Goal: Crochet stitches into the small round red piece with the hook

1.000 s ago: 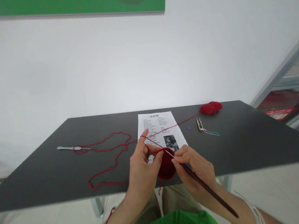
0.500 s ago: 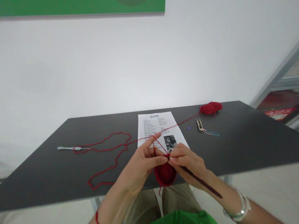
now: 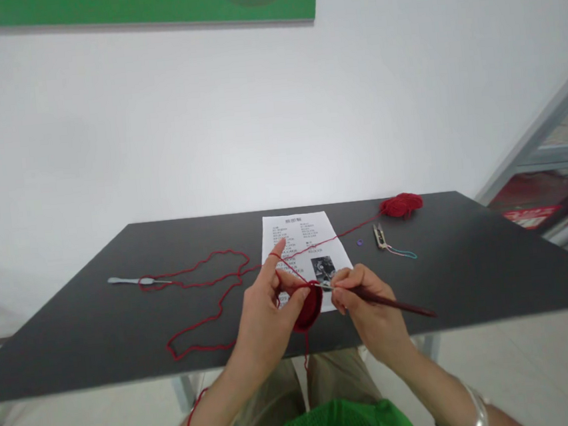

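Note:
A small cupped piece of red crochet work [image 3: 307, 310] is pinched at its upper edge between the thumb and fingers of my left hand [image 3: 267, 301]. Red yarn runs over the raised left index finger down to the work. My right hand [image 3: 367, 299] grips a crochet hook [image 3: 393, 303] with a dark brown handle; its metal tip meets the rim of the crochet piece. A short yarn tail hangs below the piece. Behind the hands lies a printed sheet [image 3: 293, 232] with text and a dark picture, partly covered by them.
A ball of red yarn [image 3: 401, 206] sits at the back right, its strand crossing the sheet. Near it are thread snips [image 3: 379, 236] with a cord and a small purple ring [image 3: 360, 242]. On the left lie a pale-handled hook [image 3: 130, 281] and a loose red strand [image 3: 220, 306].
My right hand has shifted right and the hook now lies flatter, its metal tip showing. The crochet piece has tilted and moved slightly up and left with my left hand.

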Tool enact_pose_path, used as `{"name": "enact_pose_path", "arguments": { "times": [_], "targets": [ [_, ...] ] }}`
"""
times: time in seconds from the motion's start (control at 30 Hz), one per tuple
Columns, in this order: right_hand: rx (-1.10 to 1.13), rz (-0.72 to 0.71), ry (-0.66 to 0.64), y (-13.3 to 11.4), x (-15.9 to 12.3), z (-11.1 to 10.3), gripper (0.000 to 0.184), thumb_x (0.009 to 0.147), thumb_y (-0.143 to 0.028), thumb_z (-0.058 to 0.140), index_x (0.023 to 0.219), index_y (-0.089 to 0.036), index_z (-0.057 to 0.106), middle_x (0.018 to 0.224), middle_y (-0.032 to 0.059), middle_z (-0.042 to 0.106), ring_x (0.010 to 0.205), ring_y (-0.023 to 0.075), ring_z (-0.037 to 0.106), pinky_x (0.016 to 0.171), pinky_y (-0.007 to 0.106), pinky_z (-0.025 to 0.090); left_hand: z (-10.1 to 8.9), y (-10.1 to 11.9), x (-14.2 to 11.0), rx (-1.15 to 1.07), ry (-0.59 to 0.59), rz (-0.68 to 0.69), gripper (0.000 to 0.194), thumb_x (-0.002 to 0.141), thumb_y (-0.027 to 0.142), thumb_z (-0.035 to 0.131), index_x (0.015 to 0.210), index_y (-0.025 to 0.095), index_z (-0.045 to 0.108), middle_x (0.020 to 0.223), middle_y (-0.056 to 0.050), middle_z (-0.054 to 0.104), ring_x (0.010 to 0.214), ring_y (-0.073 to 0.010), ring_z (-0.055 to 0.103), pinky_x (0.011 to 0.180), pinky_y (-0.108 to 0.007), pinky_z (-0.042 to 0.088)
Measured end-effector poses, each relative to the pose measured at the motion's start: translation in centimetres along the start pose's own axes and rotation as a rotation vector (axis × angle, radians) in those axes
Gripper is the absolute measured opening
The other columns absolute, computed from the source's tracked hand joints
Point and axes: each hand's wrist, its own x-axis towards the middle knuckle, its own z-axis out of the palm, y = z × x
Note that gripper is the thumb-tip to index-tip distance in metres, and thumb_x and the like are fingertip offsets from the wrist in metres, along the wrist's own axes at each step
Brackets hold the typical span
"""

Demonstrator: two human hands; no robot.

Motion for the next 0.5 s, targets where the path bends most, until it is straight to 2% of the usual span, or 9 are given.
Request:
{"name": "enact_pose_path", "arguments": {
  "times": [0.1,0.17,0.3,0.4,0.5],
  "targets": [
    [-0.314,-0.259,-0.139,-0.9,-0.1,-0.5,0.017,0.081,-0.005,0.06,0.076,-0.022,0.061,0.076,0.0004,0.061,0.067,0.0126,0.057,0.061,0.024,0.045,-0.1,0.2,0.0,0.11,0.001,0.07,0.07,0.077,0.012,0.06,0.143,0.02,0.038,0.07,0.005,0.061,0.069,-0.013,0.057,0.078,-0.028,0.045],
    [-0.39,-0.292,-0.156,-1.4,-0.3,-0.5,0.017,0.081,-0.005,0.06,0.076,-0.022,0.061,0.075,0.0007,0.062,0.067,0.0131,0.057,0.061,0.025,0.045,-0.1,0.4,-0.2,0.19,0.006,0.098,0.068,0.078,0.01,0.058,0.142,0.022,0.04,0.071,0.005,0.062,0.07,-0.0127,0.058,0.077,-0.027,0.045],
    [-0.269,-0.031,-0.03,-2.2,-0.4,-0.5,0.013,0.082,-0.013,0.062,0.072,-0.021,0.059,0.07,-0.0007,0.06,0.059,0.0115,0.052,0.053,0.023,0.041,-0.2,0.7,-0.6,0.291,-0.02,0.115,0.065,0.08,0.01,0.055,0.142,0.023,0.04,0.077,0.003,0.066,0.073,-0.0134,0.06,0.076,-0.025,0.045],
    [-0.205,0.028,-0.068,-2.7,-0.1,-0.8,0.012,0.079,-0.013,0.065,0.07,-0.02,0.061,0.07,-0.0003,0.06,0.062,0.0121,0.053,0.055,0.024,0.041,-0.6,0.8,-0.5,0.291,-0.053,0.105,0.062,0.081,0.01,0.054,0.141,0.023,0.043,0.084,0.0,0.068,0.079,-0.0141,0.062,0.08,-0.026,0.045],
    [-0.058,0.126,-0.09,-2.9,0.6,-1.0,0.013,0.074,-0.014,0.07,0.068,-0.02,0.061,0.069,-0.0001,0.061,0.06,0.0117,0.052,0.053,0.024,0.04,-0.8,1.0,-0.3,0.167,-0.088,0.061,0.063,0.079,0.012,0.058,0.139,0.022,0.044,0.079,0.002,0.068,0.076,-0.0141,0.061,0.08,-0.028,0.045]
  ]
}}
